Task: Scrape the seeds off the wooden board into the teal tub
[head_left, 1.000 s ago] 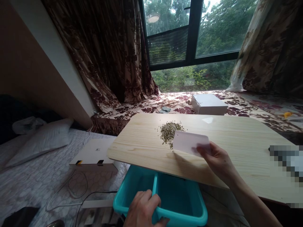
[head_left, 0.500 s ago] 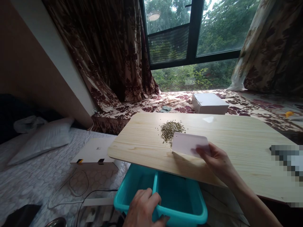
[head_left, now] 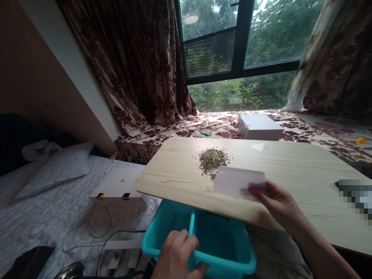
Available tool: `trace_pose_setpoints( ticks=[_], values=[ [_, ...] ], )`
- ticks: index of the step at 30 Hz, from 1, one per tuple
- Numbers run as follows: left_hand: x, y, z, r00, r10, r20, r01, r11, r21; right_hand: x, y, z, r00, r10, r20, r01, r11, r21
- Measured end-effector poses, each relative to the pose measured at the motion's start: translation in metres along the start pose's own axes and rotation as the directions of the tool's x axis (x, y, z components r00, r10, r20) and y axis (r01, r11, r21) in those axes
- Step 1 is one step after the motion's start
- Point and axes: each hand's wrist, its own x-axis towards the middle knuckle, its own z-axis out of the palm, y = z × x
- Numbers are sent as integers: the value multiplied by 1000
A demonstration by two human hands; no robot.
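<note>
Head view: left hand [head_left: 177, 254] grips tub [head_left: 232, 266], right hand [head_left: 279, 202] pinches card [head_left: 236, 182], seemingly for sweeping seeds [head_left: 211, 159], which wants a low edge.

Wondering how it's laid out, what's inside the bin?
A divider making two compartments. The table hides the bin's far side, the left hand some of the near side; anything there is unseen.

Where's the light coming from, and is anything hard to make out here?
In the head view, daylight enters through the window, leaving the left curtain mostly dark; in that same view, a soft shadow darkens the table near the right hand, and a blocky, pixelated patch hides detail at the right edge.
</note>
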Motion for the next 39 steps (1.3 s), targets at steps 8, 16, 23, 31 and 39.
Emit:
trace_pose_setpoints(
  ticks=[8, 16, 23, 31, 39],
  values=[
    [0, -5, 2, 999, 39, -6, -39, 999, 7, 16, 8, 3, 987, -69, -146, 41, 981, -188],
    [-1, -2, -1, 1000, 21, 21, -22, 999, 32, 28, 4, 14, 977, -113, -183, 76, 978, -194],
    [-1, -4, 1, 999, 30, 23, -31, 999, 18, 25, 2, 13, 995, -78, -69, 69, 990, -125],
    [-2, -2, 3, 1000, 9, -7, -9, 1000, 16, 22, 7, 8, 994, -80, -78, 66, 985, -162],
    [-2, -5, 2, 999, 40, 5, -40, 999, 22, 19, -1, 11, 993, -100, -64, 88, 981, -174]
  ],
)
